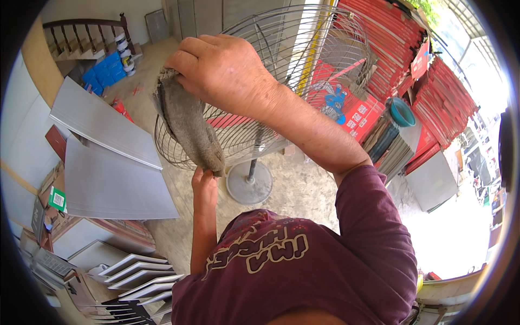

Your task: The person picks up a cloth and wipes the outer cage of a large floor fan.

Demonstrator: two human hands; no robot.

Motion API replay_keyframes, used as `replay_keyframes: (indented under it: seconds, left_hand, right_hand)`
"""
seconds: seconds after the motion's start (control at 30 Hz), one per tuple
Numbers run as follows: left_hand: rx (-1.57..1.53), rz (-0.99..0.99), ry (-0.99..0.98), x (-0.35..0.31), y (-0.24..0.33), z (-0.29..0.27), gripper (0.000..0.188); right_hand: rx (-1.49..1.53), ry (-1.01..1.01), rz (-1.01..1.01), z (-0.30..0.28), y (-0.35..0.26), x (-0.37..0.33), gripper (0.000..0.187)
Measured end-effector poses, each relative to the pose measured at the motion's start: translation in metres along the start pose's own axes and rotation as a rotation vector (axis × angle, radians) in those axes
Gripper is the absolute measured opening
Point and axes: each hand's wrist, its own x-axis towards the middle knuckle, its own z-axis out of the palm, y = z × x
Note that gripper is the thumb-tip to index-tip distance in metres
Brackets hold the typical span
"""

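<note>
A worn grey-brown rag [189, 125] with a frayed upper edge hangs between my two hands, in front of a large wire fan guard. My right hand [219, 67] is raised and closed on the rag's upper end, its back toward me. Lower down, my left hand [205, 181] is closed at the bottom end of the same rag, its fingers partly hidden. Behind the rag, the pedestal fan's wire guard [292, 51] spreads to the right, partly covered by my right hand and forearm. The fan's round grey base [241, 189] rests on the floor beyond my left hand.
Large grey panels [108, 181] lean at the left, above several upright white-edged boards [135, 269]. Stacked red cartons [379, 51] rise at the right, with a teal basin [402, 112] beside them. Blue boxes [104, 73] stand near the wooden-railed stairs [81, 49].
</note>
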Motion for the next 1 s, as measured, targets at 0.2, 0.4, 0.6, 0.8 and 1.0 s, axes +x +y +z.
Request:
replay_keyframes:
  seconds: [0.2,0.4,0.6,0.8,1.0]
  left_hand:
    - [-0.038,0.033,-0.040,-0.002,0.012,0.015,0.045]
    - [0.023,0.086,-0.013,-0.004,0.030,0.049,0.035]
    - [0.136,0.095,-0.018,-0.004,0.042,0.072,0.030]
    - [0.247,0.152,0.005,0.001,0.052,0.101,0.021]
    - [0.357,0.285,-0.024,0.009,0.066,0.133,0.021]
  right_hand:
    - [-0.016,0.068,0.062,-0.022,0.022,-0.002,0.014]
    - [-0.052,0.082,0.155,-0.047,0.042,-0.008,0.018]
    - [-0.099,0.154,0.195,-0.071,0.058,-0.016,0.019]
    - [-0.172,0.112,0.265,-0.091,0.080,-0.025,0.020]
    - [-0.168,0.028,0.420,-0.120,0.099,-0.030,0.017]
